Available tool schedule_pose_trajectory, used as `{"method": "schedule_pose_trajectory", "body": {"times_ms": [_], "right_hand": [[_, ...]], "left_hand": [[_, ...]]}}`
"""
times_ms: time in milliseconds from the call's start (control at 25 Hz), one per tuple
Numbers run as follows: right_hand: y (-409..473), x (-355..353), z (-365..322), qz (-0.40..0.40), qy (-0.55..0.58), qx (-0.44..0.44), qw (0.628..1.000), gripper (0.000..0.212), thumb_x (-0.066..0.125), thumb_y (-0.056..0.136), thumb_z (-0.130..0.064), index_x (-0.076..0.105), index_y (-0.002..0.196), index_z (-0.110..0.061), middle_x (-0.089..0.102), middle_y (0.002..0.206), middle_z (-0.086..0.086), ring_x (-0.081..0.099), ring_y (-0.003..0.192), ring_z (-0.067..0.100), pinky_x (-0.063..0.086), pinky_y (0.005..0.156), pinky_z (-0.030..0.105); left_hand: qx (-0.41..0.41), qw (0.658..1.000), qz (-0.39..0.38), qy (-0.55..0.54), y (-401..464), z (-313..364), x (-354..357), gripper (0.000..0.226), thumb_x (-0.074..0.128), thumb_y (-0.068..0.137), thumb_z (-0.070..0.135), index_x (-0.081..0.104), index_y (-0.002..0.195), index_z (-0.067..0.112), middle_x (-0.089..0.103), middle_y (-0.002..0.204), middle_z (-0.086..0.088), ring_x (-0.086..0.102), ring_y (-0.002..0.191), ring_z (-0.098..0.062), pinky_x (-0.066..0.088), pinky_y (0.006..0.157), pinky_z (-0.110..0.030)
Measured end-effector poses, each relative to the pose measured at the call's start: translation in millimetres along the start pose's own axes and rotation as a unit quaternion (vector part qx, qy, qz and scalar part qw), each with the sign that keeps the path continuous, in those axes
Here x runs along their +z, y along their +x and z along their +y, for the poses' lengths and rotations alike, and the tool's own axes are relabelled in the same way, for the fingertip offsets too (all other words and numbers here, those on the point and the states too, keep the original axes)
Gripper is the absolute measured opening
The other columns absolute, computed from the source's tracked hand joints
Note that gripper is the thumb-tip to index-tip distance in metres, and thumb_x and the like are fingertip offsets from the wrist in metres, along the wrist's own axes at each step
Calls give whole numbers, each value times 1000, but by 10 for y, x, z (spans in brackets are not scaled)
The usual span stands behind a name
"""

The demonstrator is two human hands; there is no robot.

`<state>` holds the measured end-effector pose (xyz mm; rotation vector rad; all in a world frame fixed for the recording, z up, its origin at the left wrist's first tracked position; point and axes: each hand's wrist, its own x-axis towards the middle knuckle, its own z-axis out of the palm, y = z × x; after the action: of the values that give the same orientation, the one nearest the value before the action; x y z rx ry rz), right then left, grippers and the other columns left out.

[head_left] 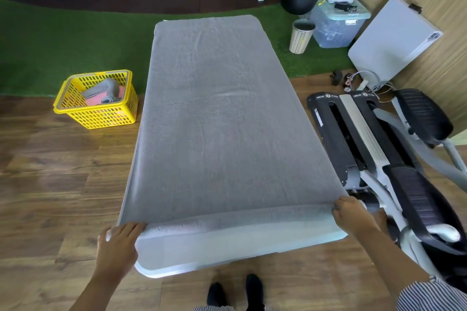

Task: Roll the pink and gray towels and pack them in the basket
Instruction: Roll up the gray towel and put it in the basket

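Gray towel (219, 118): spread flat over the table (227, 250)
Left hand (118, 242): grips its near-left corner
Right hand (351, 214): grips its near-right corner
Basket (97, 118): far left on the floor, holding rolled towels

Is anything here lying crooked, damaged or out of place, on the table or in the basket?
Nothing looks damaged or spilled. The gray towel lies flat and fairly square on the white table, both hands at its near corners. One oddity: in the yellow basket, the gray roll lies slanted over a pink roll.
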<state>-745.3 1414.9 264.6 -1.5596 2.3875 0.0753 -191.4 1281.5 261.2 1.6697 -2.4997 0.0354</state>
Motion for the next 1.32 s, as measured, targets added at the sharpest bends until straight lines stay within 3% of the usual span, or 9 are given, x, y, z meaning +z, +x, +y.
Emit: {"method": "schedule_pose_trajectory", "body": {"times_ms": [120,200,280,480,600,840,1040,1200,1320], "right_hand": [[-34,15,-7,17,-19,-16,1000,14,69,60,1,60,59,-8,57,65,9,55,64,30,52,52,40],[-44,-29,-51,62,22,-5,998,15,64,69,7,62,81,-2,59,85,14,55,80,34,52,65,45],[-68,-96,-114,59,48,8,997,15,51,79,7,64,83,0,59,87,15,58,83,37,49,69,46],[-112,-192,-150,5,100,36,994,35,53,74,9,59,105,-7,55,106,6,52,98,30,44,74,32],[-89,-197,-140,3,100,25,995,38,50,75,13,60,106,-7,58,105,9,55,90,29,45,73,33],[-118,-127,-153,-29,68,-2,997,23,49,84,-7,62,101,-13,61,98,6,55,92,25,48,78,38],[-86,-115,-175,36,57,8,998,31,58,74,4,62,103,-6,56,106,9,52,98,30,48,81,42],[-122,-37,-177,60,61,28,996,38,55,62,23,65,91,-1,63,89,15,58,80,38,50,65,44],[-158,-58,-261,72,112,41,990,33,57,72,14,67,101,2,65,103,15,60,96,37,51,79,43]], "left_hand": [[-30,999,3,-11,6,41,-20,52,29,62,4,62,100,17,68,94,-1,65,83,-29,46,75,-53],[-62,997,37,-35,41,132,-16,45,33,69,5,65,100,12,67,99,-3,64,89,-31,45,81,-48],[-41,994,82,-58,49,191,7,39,34,74,11,69,93,8,67,94,-5,63,87,-31,41,83,-41],[0,996,80,-48,77,175,6,45,35,69,19,70,94,7,69,93,-8,62,85,-30,51,71,-45],[-9,998,64,-28,88,139,-39,42,34,72,16,71,88,6,69,84,-7,66,69,-33,52,62,-45],[-48,998,9,25,-93,20,-79,40,37,78,32,73,83,16,69,78,-1,68,67,-26,40,67,-46],[-82,995,41,-28,-26,126,-100,41,37,74,29,65,100,16,64,100,-7,56,90,-26,45,79,-57],[-45,993,87,-59,-48,164,-47,35,36,81,24,62,103,15,70,97,-9,51,93,-17,44,86,-58],[-54,994,79,-56,13,167,-5,43,41,79,36,71,99,12,71,99,-4,54,96,-11,35,99,-58]]}}
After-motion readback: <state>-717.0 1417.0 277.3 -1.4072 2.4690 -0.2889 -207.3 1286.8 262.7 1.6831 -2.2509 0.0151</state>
